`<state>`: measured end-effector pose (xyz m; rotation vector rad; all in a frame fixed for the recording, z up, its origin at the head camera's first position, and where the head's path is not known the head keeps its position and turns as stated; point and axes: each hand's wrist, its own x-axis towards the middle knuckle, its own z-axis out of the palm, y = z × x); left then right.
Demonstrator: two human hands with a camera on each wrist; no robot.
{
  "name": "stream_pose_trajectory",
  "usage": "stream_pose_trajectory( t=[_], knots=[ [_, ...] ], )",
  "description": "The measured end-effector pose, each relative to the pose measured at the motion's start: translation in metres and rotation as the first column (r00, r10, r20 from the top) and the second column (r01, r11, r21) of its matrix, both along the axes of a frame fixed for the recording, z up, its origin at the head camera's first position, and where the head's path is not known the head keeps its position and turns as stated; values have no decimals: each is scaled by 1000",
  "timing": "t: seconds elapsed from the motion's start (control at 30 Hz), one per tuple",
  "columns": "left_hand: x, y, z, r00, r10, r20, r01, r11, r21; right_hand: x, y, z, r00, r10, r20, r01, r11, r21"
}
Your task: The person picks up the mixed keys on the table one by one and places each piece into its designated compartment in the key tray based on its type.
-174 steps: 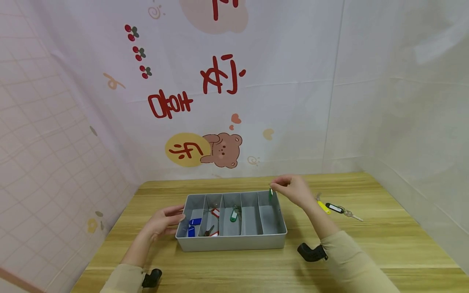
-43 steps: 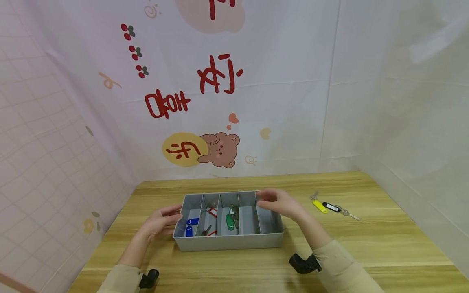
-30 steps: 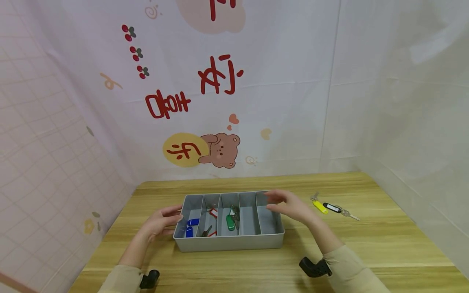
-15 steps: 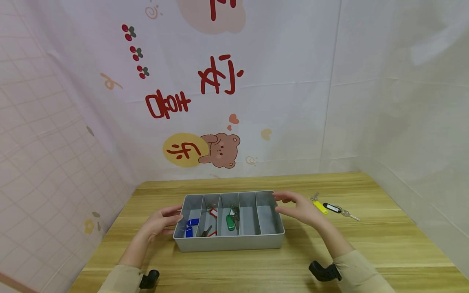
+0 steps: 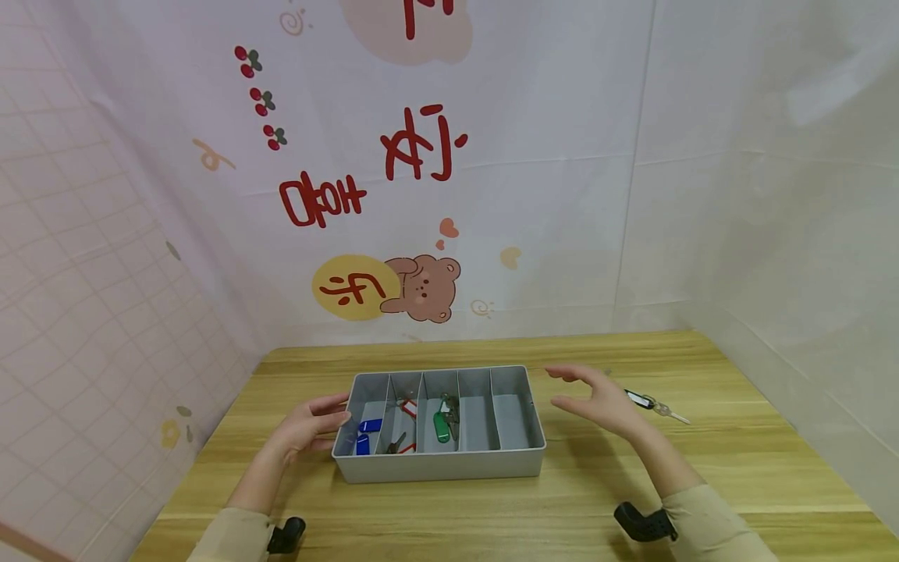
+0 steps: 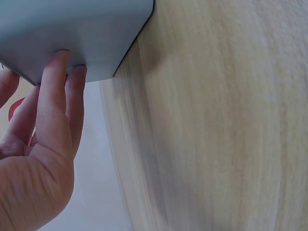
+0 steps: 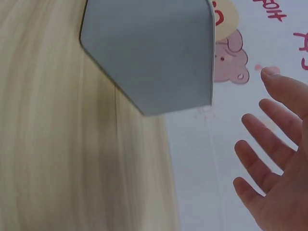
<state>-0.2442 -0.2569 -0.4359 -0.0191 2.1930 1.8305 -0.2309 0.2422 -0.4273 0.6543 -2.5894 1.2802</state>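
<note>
A grey tray [image 5: 438,467] with five compartments stands on the table. My left hand [image 5: 310,428] rests at its left end; in the left wrist view the fairly straight fingers [image 6: 55,101] touch the outer wall. My right hand [image 5: 604,402] hovers just right of the tray, fingers spread and thumb apart, holding nothing. Blue key tags [image 5: 370,425] lie in the leftmost compartment, red key tags [image 5: 408,407] with keys in the second. In the third, a green key tag [image 5: 441,427] lies beside keys [image 5: 453,414]. The two right compartments hold nothing visible.
A black key tag [image 5: 639,399] with a key [image 5: 670,411] lies on the table beyond my right hand. The yellow key tag there is hidden behind that hand. A printed white curtain [image 5: 562,234] hangs behind the wooden table [image 5: 435,519].
The green key tag pinched earlier by my right hand lies in the third compartment. Emptied, the right hand has moved rightward off the tray, covering the yellow tag. My left hand stays put.
</note>
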Motion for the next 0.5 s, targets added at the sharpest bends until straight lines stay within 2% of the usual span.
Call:
stream_pose_trajectory(
  t=[0.33, 0.5],
  knots=[
    [1, -1, 0, 1000, 4, 4, -4, 1000, -4, -4, 24, -8, 999, -3, -49, 3, 1000, 11],
    [0, 0, 1, 1000, 1, 8, -1, 1000, -1, -8, 37, -14, 987, 40, -153, -32, 998, 55]
  ],
)
